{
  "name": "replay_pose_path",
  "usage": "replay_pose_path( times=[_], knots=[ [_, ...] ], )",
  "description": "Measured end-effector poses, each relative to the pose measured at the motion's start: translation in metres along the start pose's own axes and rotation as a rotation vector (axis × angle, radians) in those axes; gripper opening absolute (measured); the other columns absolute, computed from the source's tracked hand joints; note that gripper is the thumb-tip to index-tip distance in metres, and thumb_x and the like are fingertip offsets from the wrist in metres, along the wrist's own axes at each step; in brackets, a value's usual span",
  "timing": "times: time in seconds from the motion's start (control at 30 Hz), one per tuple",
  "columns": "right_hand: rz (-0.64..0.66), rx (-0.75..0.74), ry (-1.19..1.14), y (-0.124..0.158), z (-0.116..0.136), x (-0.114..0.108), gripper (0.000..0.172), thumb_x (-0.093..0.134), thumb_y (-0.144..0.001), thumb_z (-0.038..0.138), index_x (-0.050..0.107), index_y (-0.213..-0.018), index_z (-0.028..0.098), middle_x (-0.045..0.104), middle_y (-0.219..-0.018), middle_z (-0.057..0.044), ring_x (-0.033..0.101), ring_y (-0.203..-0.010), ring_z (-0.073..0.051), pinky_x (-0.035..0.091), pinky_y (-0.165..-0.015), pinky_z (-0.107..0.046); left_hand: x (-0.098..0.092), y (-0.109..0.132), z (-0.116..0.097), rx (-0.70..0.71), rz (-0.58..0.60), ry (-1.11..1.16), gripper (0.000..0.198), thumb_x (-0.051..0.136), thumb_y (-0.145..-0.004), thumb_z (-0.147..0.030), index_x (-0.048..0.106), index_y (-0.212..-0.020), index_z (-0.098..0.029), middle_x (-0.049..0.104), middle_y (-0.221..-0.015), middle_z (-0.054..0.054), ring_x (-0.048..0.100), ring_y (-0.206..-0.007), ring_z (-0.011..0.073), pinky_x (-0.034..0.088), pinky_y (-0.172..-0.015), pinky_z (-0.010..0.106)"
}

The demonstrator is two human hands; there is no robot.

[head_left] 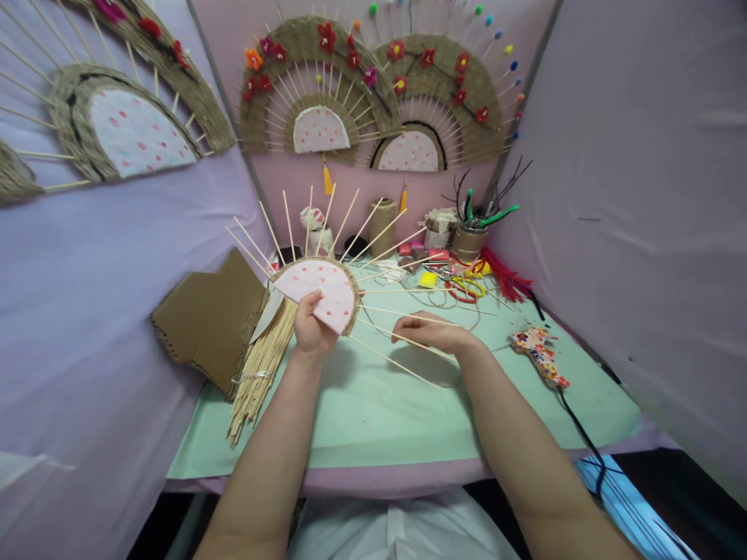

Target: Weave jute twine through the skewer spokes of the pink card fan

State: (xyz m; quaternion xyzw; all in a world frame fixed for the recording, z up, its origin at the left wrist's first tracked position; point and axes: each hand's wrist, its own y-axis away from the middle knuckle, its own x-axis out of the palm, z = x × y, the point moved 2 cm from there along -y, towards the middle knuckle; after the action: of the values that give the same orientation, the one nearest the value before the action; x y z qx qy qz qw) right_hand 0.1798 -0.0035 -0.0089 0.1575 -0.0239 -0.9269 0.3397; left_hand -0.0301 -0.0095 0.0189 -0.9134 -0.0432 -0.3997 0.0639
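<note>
My left hand (313,325) grips a half-round fan (327,286) by its lower edge, thumb on the white face with pink dots. Brown twine (355,284) rims its curved edge, and thin wooden sticks (378,231) radiate from it. Over the table, to the right of the fan, my right hand (429,332) is behind the lower sticks, fingers bent and drawn together. Whatever is between those fingertips is too small to make out. A loop of thin twine (477,315) lies near that hand.
Cardboard (213,319) and a bundle of sticks (262,373) lie left. A patterned glue gun (540,354) with a black cord lies right. Behind are scissors (467,289), a twine spool (382,225), and a can (468,241) holding green-handled pliers. Finished fans (318,58) hang on the walls.
</note>
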Motion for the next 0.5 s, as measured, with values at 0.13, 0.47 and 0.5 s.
replay_pose_path(
  times=[0.13, 0.47, 0.5],
  knots=[
    [-0.355, -0.001, -0.318, 0.004, -0.015, -0.032, 0.035, 0.065, -0.07, 0.048, 0.06, -0.083, 0.016, 0.035, -0.053, 0.007, 0.025, -0.044, -0.004, 0.017, -0.041, -0.019, -0.002, -0.002, 0.001, 0.084, -0.018, 0.007, 0.048, 0.054, -0.07, -0.024, 0.056, -0.118, -0.017, 0.069, -0.104, 0.007, 0.063, -0.101, 0.0245, 0.049, -0.088, 0.038],
    [-0.544, -0.148, -0.477, 0.015, -0.018, -0.054, 0.035, 0.073, -0.063, 0.045, 0.054, -0.074, 0.018, 0.042, -0.058, 0.005, 0.021, -0.042, -0.003, 0.01, -0.039, -0.021, -0.004, -0.006, 0.001, 0.271, -0.169, 0.004, 0.048, 0.055, -0.07, -0.016, 0.056, -0.117, -0.024, 0.069, -0.103, 0.001, 0.06, -0.106, 0.0171, 0.047, -0.089, 0.027],
    [-0.513, -0.14, -0.465, 0.016, -0.018, -0.053, 0.034, 0.073, -0.064, 0.045, 0.055, -0.074, 0.018, 0.042, -0.057, 0.005, 0.022, -0.042, -0.003, 0.01, -0.04, -0.021, -0.004, -0.006, 0.0, 0.275, -0.18, 0.004, 0.046, 0.054, -0.071, -0.017, 0.056, -0.116, -0.024, 0.069, -0.104, 0.001, 0.06, -0.106, 0.017, 0.046, -0.089, 0.027]
  ],
)
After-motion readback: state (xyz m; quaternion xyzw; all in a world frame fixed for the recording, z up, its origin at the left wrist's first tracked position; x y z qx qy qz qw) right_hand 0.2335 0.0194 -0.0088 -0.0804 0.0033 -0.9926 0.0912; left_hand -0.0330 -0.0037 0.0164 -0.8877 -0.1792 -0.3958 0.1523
